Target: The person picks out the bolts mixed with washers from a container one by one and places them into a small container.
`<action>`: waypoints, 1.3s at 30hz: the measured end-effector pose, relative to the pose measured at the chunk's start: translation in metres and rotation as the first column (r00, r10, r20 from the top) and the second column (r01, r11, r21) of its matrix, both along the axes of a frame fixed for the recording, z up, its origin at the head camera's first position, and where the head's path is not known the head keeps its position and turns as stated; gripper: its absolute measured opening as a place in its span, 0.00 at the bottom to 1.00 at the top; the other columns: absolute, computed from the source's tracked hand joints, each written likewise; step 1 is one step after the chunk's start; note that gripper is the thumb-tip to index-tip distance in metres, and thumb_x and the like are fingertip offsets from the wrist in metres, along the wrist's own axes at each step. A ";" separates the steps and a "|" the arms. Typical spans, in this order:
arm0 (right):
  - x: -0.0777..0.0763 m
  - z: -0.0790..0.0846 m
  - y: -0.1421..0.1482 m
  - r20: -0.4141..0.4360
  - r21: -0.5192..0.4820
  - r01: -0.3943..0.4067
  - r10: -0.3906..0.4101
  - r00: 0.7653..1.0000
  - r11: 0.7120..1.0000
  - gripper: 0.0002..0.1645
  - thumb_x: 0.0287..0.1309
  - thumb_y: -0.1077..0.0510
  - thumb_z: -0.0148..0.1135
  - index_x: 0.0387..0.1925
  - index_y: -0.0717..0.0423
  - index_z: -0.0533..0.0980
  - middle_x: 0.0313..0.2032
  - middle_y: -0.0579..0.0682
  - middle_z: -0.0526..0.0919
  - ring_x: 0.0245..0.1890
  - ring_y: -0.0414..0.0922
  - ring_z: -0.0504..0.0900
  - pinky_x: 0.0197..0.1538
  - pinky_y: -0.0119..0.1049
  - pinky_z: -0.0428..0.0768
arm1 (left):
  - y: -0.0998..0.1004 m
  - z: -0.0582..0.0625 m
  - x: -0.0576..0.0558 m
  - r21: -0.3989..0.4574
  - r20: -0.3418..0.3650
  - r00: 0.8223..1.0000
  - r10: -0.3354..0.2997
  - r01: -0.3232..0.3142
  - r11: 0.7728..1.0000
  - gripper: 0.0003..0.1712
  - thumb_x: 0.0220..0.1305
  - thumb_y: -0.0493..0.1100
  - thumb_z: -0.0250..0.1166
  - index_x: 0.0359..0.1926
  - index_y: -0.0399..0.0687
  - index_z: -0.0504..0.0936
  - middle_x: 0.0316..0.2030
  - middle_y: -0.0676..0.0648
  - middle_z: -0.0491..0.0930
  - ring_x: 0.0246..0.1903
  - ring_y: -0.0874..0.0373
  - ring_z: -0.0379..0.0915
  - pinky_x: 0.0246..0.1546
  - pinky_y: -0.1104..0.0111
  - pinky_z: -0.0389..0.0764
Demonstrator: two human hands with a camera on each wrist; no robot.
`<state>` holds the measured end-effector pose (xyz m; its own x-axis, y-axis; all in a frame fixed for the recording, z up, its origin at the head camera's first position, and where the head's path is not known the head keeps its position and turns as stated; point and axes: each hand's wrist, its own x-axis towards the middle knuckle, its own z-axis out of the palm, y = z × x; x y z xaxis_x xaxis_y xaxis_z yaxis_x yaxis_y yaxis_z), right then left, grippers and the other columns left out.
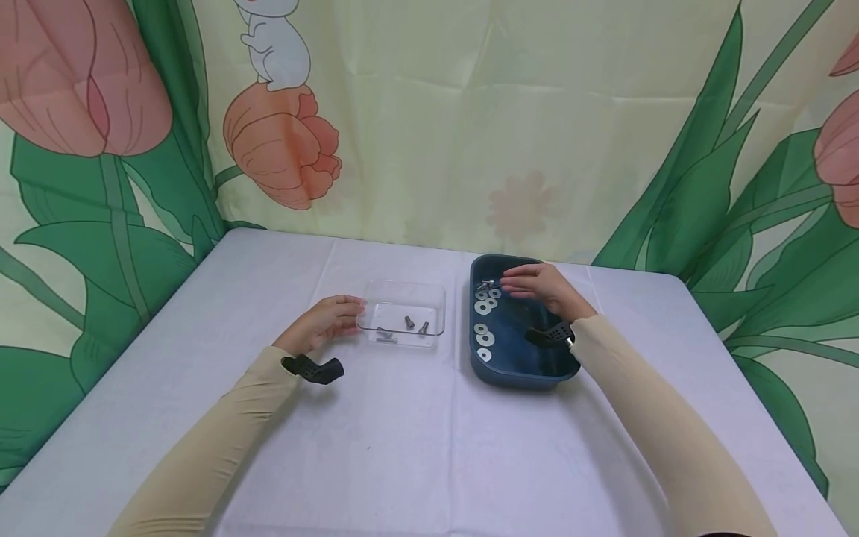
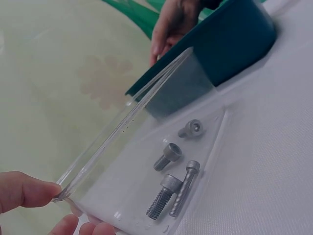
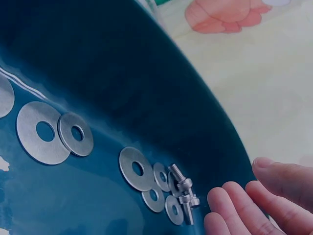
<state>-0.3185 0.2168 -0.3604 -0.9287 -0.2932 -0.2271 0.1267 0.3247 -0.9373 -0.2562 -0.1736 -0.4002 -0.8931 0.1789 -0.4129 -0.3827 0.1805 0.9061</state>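
My left hand (image 1: 325, 322) holds a clear plastic box (image 1: 435, 330) at its left end, with the thumb at the rim and the other fingers outside and below. Inside the box lie several socket-head screws (image 2: 170, 155), two of them side by side in the left wrist view. Over the far end of a dark blue tray (image 1: 523, 379), my right hand (image 1: 545, 289) hovers with its fingers extended and nothing visible in them. Just beside those fingertips, a small cluster of screws (image 3: 185, 185) rests among flat metal washers (image 3: 136, 169) on the tray floor.
More washers (image 1: 485, 339) lie along the tray's left side. Box and tray stand a short gap apart on a white-covered table (image 1: 376, 447). Behind the table hangs a cloth (image 1: 429, 134) printed with flowers and leaves.
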 end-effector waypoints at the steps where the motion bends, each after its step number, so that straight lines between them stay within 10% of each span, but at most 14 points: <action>1: -0.001 -0.001 -0.001 -0.001 0.005 0.006 -0.006 1.000 1.000 0.27 0.64 0.62 0.55 0.61 0.71 0.65 0.52 0.56 0.81 0.45 0.41 0.84 0.60 0.45 0.73 | 0.000 0.000 -0.001 0.001 0.001 1.000 0.001 -0.001 1.000 0.26 0.68 0.41 0.54 0.63 0.35 0.63 0.53 0.44 0.71 0.38 0.64 0.74 0.42 0.76 0.81; 19: -0.015 -0.010 -0.018 0.024 0.076 0.015 -0.017 1.000 0.997 0.26 0.65 0.62 0.53 0.61 0.70 0.65 0.60 0.68 0.70 0.56 0.54 0.76 0.62 0.46 0.73 | -0.001 0.000 -0.001 0.016 -0.006 1.000 0.003 -0.003 1.000 0.26 0.68 0.41 0.54 0.63 0.35 0.63 0.50 0.45 0.72 0.37 0.63 0.73 0.41 0.76 0.81; 39: -0.021 -0.020 -0.025 0.066 0.106 0.046 -0.053 0.996 0.993 0.25 0.64 0.61 0.55 0.60 0.70 0.67 0.59 0.68 0.71 0.50 0.47 0.82 0.60 0.44 0.74 | -0.002 -0.004 0.001 0.063 -0.027 1.000 0.003 -0.001 0.998 0.25 0.68 0.38 0.54 0.62 0.32 0.63 0.40 0.52 0.72 0.34 0.64 0.72 0.39 0.77 0.79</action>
